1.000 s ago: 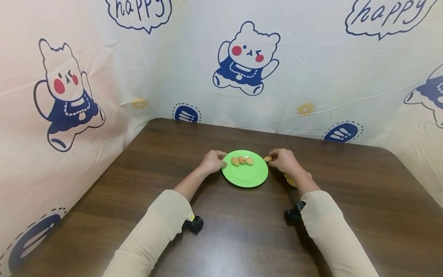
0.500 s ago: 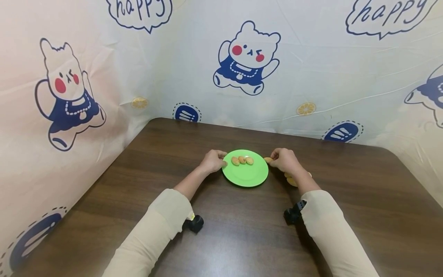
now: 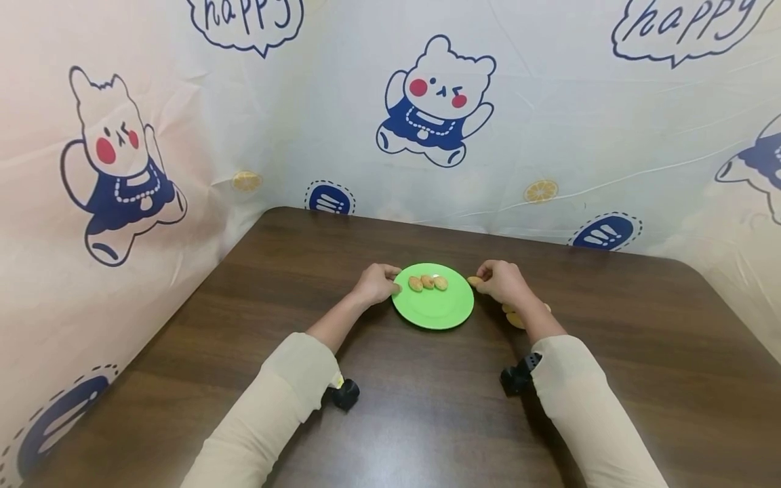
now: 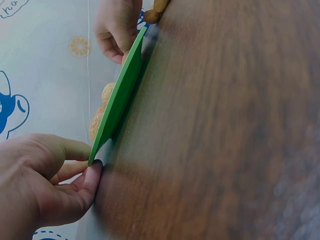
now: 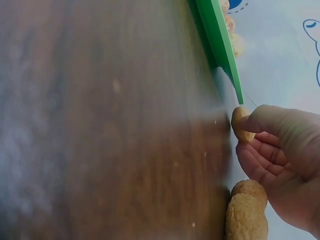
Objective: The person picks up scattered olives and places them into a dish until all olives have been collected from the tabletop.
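Note:
A round green plate (image 3: 434, 310) lies on the brown table and bears several tan peanuts in their shells (image 3: 428, 282), in a short row towards its far side. My left hand (image 3: 375, 285) pinches the plate's left rim; in the left wrist view fingers (image 4: 82, 182) show on both sides of that edge. Just off the right rim, my right hand (image 3: 503, 282) pinches another peanut (image 5: 242, 125) between thumb and fingertips. More peanuts (image 3: 516, 320) lie under and beside my right wrist, partly hidden by it in the head view.
The brown table (image 3: 396, 420) reaches back to a pale cloth backdrop (image 3: 342, 108) printed with cartoon bears. Another view of the loose peanuts (image 5: 247, 215) has them close below my right hand.
Both hands and the plate stay almost where they were. The peanut in my right hand shifts very slightly to the right.

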Demonstrator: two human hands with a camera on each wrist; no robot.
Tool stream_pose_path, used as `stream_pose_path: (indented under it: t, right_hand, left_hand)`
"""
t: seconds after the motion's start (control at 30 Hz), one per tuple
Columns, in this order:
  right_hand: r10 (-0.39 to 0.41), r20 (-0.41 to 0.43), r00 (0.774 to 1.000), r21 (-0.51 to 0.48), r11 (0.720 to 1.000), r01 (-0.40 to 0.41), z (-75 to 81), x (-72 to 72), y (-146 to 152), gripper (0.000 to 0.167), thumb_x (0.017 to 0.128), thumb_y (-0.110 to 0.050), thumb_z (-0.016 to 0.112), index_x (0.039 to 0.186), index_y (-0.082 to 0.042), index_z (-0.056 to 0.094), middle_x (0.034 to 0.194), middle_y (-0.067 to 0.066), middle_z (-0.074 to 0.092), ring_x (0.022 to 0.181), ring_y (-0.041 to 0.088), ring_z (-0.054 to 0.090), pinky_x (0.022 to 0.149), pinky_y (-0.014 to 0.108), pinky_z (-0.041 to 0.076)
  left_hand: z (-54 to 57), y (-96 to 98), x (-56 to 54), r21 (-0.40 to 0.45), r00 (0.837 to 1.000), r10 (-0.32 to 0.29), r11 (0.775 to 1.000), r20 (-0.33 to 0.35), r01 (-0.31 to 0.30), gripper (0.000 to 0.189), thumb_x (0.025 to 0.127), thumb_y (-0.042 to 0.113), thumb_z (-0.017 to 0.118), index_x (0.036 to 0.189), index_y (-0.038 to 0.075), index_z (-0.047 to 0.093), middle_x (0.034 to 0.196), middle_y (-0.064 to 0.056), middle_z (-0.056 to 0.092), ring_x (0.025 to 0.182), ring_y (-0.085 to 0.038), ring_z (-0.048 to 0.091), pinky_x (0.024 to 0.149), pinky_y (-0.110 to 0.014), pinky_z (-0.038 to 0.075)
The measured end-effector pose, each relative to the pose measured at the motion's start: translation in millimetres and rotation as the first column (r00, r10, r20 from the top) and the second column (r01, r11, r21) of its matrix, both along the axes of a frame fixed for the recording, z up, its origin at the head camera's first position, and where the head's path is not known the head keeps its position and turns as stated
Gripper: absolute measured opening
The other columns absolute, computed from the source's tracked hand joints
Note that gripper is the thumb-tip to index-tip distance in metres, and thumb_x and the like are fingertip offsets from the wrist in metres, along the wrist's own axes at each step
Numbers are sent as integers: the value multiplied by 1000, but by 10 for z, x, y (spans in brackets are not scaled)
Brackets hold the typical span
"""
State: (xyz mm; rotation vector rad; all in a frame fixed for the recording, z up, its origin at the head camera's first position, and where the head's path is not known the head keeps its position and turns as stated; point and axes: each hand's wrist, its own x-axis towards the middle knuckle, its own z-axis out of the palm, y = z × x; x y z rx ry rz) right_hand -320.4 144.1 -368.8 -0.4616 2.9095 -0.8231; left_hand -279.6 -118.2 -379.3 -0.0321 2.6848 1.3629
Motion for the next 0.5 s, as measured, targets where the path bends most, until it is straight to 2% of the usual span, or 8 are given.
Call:
stream_pose_path:
  t: [0.23,0.5]
  right_hand:
    - [-25,-13,1000,-38,999,25,31,31,42,18,84,-10,65,97,0,60,92,13,60,77,24,55,70,35,46]
    - [-19,-38,999,-67,998,16,34,38,25,19,83,-11,64,98,-1,60,91,12,61,81,24,55,71,36,46]
  left_hand:
    - [18,5,1,-4,1000,-5,1000,-5,5,44,87,4,62,129,1,53,114,-14,59,93,-20,53,66,-23,44]
    - [14,2,-1,-2,1000,-4,1000,-11,4,43,87,4,62,129,0,53,114,-14,59,92,-20,54,66,-23,45]
